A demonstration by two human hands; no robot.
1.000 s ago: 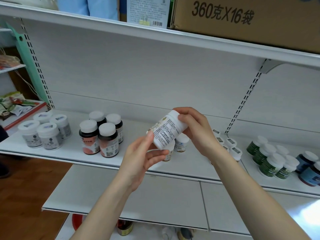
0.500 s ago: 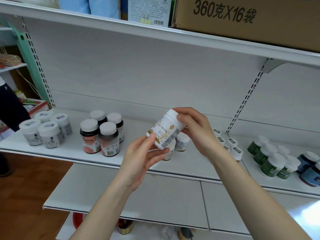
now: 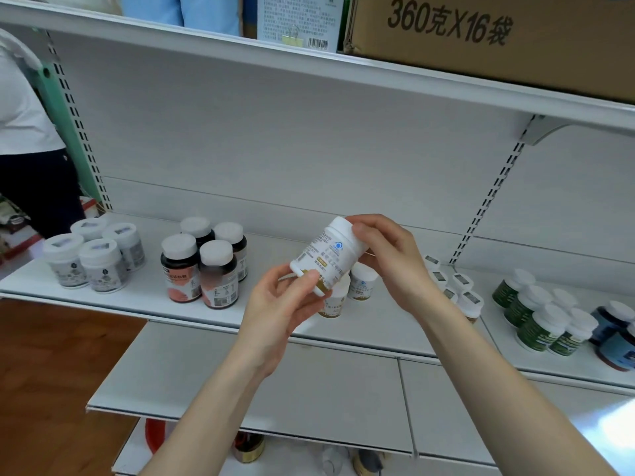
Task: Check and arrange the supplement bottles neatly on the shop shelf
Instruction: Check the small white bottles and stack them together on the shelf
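Observation:
A white supplement bottle (image 3: 326,256) with a gold band and blue logo is tilted in the air above the middle white shelf (image 3: 144,297). My left hand (image 3: 281,310) grips its base and my right hand (image 3: 388,259) grips its white cap. Behind it on the shelf stand two similar small white bottles (image 3: 362,285), partly hidden by my hands. Dark bottles with pink labels (image 3: 199,266) stand to the left and white jars (image 3: 92,255) at the far left. Green-labelled bottles (image 3: 543,321) stand on the right.
Small white-capped bottles (image 3: 460,290) and blue jars (image 3: 618,334) are on the right shelf section. A cardboard box (image 3: 481,36) sits on the upper shelf. A lower shelf (image 3: 309,389) juts out beneath my arms. A person (image 3: 27,149) stands at the far left.
I have turned the held bottle in my hands, so its front label with the blue logo now faces me. A person has stepped into view at the left.

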